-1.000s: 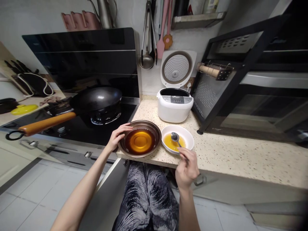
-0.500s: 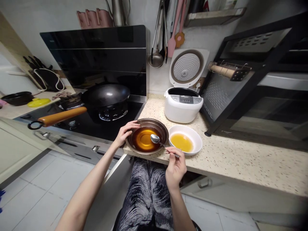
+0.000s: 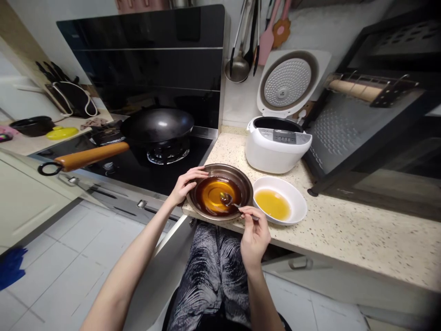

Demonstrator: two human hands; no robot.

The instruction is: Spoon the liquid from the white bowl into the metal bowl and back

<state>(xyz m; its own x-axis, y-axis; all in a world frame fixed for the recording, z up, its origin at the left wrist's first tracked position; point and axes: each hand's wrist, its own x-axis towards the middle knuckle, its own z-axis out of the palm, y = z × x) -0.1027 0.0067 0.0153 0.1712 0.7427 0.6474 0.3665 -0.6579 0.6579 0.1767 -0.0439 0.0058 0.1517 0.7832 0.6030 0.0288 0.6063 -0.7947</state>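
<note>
My left hand [image 3: 186, 185] grips the left rim of a round metal bowl [image 3: 246, 184], fingers over the edge and thumb toward the liquid. Clear dark amber liquid [image 3: 210, 195] lies in it. In my right hand [image 3: 255, 236] is a spoon [image 3: 226, 198], pinched by its handle between thumb and fingers. The spoon's head dips into the amber liquid, right of the bowl's centre. Close beside the metal bowl, on its right, stands a white oval bowl [image 3: 299, 207] with yellow-orange liquid [image 3: 272, 204].
A white rice cooker [image 3: 275, 154] with its lid up stands behind the bowls. On the gas stove at left sits a black wok [image 3: 158, 126], its wooden handle [image 3: 91, 156] reaching toward the front edge. A dark metal rack [image 3: 330, 151] stands at right. Utensils [image 3: 237, 69] hang above.
The spoon's head has gone from above the liquid down into it. My left hand stays on the metal bowl's rim. The camera view has shifted slightly.
</note>
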